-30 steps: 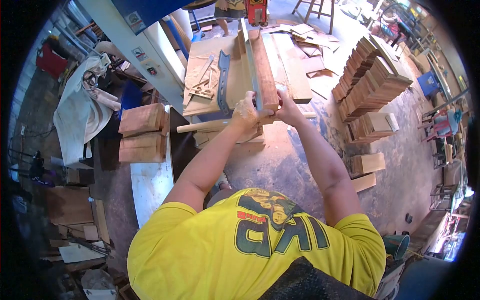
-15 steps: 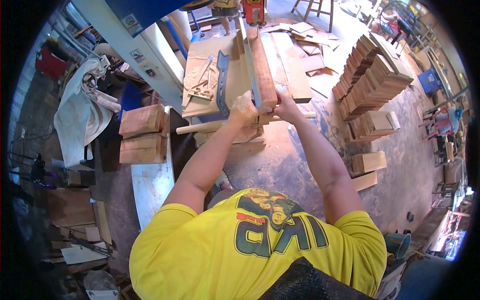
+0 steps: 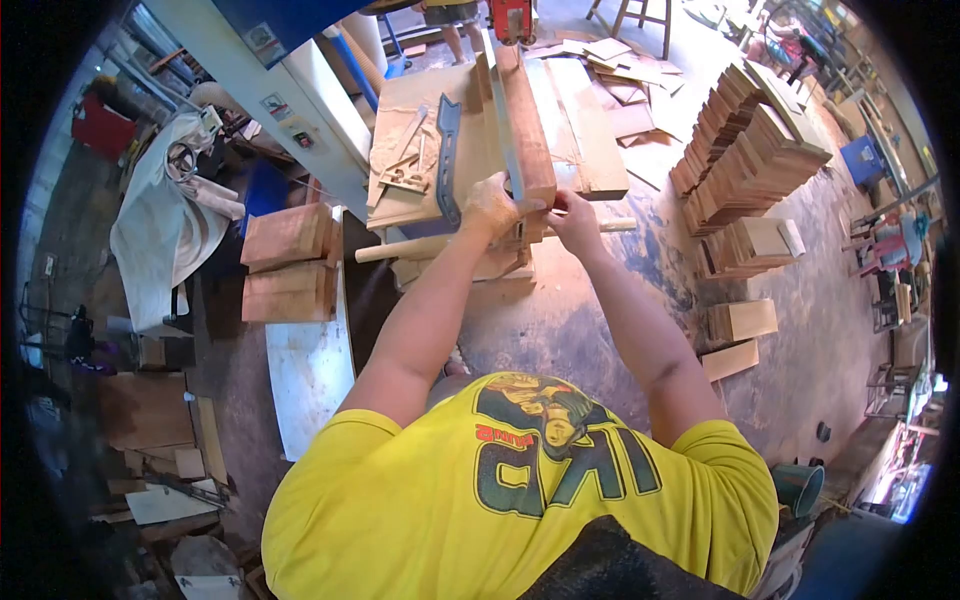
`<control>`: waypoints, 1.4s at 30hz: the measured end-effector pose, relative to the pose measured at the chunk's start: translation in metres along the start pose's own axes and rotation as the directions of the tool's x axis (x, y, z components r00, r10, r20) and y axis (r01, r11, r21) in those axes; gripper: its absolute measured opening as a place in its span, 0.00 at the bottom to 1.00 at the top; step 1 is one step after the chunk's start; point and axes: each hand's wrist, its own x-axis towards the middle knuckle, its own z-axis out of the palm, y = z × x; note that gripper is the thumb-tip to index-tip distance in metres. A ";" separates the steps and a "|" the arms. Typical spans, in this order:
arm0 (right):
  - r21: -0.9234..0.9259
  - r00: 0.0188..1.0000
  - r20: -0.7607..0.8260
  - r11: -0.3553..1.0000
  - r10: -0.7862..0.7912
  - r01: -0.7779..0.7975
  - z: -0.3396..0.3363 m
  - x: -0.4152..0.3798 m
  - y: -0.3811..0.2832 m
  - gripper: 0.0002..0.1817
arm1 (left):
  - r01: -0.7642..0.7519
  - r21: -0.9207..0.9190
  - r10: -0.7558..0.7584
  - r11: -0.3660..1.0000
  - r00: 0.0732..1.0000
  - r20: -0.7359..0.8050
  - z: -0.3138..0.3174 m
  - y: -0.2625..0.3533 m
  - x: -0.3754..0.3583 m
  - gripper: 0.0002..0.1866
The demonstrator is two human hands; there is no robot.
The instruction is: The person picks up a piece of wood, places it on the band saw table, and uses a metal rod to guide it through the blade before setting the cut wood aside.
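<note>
A thick reddish-brown wooden block (image 3: 527,135) stands on edge along the straight fence (image 3: 498,110) of a saw table (image 3: 595,130). My left hand (image 3: 490,208) grips its near end from the left, thumb reaching across the end face. At the lower right corner of that end is my right hand (image 3: 575,224), fingers curled in against the wood. The far end of the block reaches toward a red machine part (image 3: 513,20). Left of the fence lie a grey metal bar (image 3: 448,160) and a wooden tool (image 3: 405,182) amid sawdust.
Stacks of cut boards (image 3: 745,150) stand on the floor to the right. Thin offcuts (image 3: 630,95) lie scattered behind the table. Two wooden blocks (image 3: 288,265) rest on a white-topped surface (image 3: 308,375) at left. A person's legs (image 3: 465,40) show beyond the machine.
My right hand has slid from the block's side down to its near end corner. My left hand keeps its hold. The person behind the machine shows more of their legs.
</note>
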 end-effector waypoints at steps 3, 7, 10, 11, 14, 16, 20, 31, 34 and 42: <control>-0.057 0.998 -0.053 0.998 0.037 -0.040 0.005 -0.005 0.029 0.16 | -0.003 0.016 0.004 1.000 0.999 -0.033 -0.002 0.007 -0.005 0.43; -0.199 0.995 -0.095 0.979 0.033 -0.051 0.005 0.000 0.028 0.10 | 0.029 0.021 -0.029 0.999 1.000 -0.012 -0.005 0.010 -0.003 0.41; -0.238 0.993 -0.107 0.969 0.039 -0.064 0.003 0.004 0.026 0.08 | 0.046 0.027 -0.046 0.999 0.999 -0.003 -0.006 0.010 0.000 0.40; -0.238 0.993 -0.114 0.969 0.039 -0.065 0.003 0.007 0.027 0.08 | 0.071 0.037 -0.071 0.997 0.997 0.009 -0.005 0.010 0.002 0.40; -0.275 0.990 -0.131 0.957 0.052 -0.087 0.005 0.007 0.030 0.08 | 0.022 -0.015 -0.022 1.000 0.999 -0.048 -0.004 0.009 0.001 0.39; -0.381 0.992 -0.121 0.924 -0.035 -0.014 0.005 0.010 0.031 0.08 | 0.030 0.025 -0.030 0.999 0.999 -0.022 0.000 0.001 0.009 0.38; -0.536 0.980 -0.056 0.823 0.189 -0.189 0.002 0.007 0.017 0.13 | -0.015 -0.053 0.013 0.998 1.000 -0.025 0.004 -0.001 0.014 0.36; -0.486 0.891 0.451 0.823 -0.051 0.293 0.126 -0.043 0.020 0.19 | -0.008 0.061 0.012 0.998 0.998 -0.066 0.001 -0.003 0.019 0.36; -0.202 0.953 0.290 0.979 0.088 -0.029 0.150 -0.013 -0.012 0.23 | -0.016 0.019 0.017 1.000 0.998 -0.062 -0.001 0.001 0.020 0.35; -0.218 0.972 0.233 0.974 -0.003 0.055 0.174 0.005 -0.019 0.29 | -0.010 0.014 0.011 1.000 0.996 -0.088 0.003 -0.005 0.027 0.35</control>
